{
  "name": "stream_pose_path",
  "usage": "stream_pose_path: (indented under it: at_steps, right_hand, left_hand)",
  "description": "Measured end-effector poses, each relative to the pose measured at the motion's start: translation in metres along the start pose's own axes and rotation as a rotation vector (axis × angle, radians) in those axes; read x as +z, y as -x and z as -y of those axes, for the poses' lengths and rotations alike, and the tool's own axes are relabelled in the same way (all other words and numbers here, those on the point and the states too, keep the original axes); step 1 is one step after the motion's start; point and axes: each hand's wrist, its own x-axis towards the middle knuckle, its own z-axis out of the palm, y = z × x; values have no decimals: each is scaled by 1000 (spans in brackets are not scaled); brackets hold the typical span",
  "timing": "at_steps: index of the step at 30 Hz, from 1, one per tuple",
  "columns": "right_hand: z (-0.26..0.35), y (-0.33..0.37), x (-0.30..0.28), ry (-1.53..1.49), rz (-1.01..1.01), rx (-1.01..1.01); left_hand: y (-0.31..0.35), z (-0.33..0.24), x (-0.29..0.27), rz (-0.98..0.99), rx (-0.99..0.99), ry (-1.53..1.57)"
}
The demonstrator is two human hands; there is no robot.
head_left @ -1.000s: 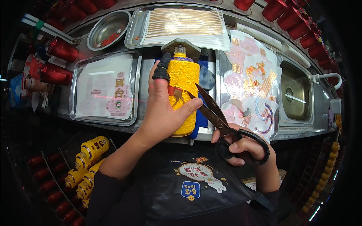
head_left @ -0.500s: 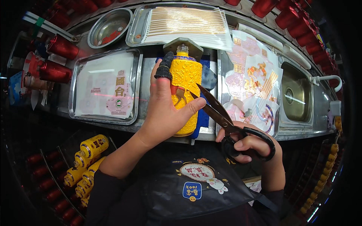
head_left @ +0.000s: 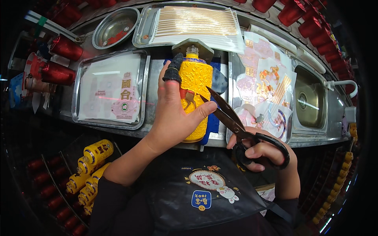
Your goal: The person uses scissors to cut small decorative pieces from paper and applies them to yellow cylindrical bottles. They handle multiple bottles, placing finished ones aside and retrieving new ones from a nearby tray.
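Observation:
A yellow embossed bottle with a blue-edged shoulder and clear neck lies neck away on the counter, its neck at a metal holder. My left hand grips its left side, thumb stretched across the front; a black cover sits on one finger. By this hand, a small brown-and-red figure shows on the bottle. In my right hand are dark scissors, with fingers through the black handles. Their blades stand apart, tips over the bottle's right side, close to my left thumb. The left fingertips are partly hidden.
Trays hold white printed sheets at left, gold strips at the back and decal sheets at right. Beyond are a metal bowl and a sink. Red vessels and yellow bottles line the sides.

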Motion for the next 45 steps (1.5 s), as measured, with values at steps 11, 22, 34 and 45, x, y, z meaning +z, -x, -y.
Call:
stream_pose_path:
  at_steps: [11, 22, 34, 45]
  right_hand:
    - [9, 0, 7, 130, -123, -28]
    - [3, -9, -3, 359, -107, -110]
    - [-5, -9, -1, 435, -188, -179]
    - [2, -8, -4, 383, -155, -124]
  left_hand:
    - [1, -7, 0, 7, -47, 26]
    - [1, -7, 0, -18, -38, -7]
    - [2, -9, 1, -23, -34, 67]
    - [1, -9, 0, -19, -46, 9]
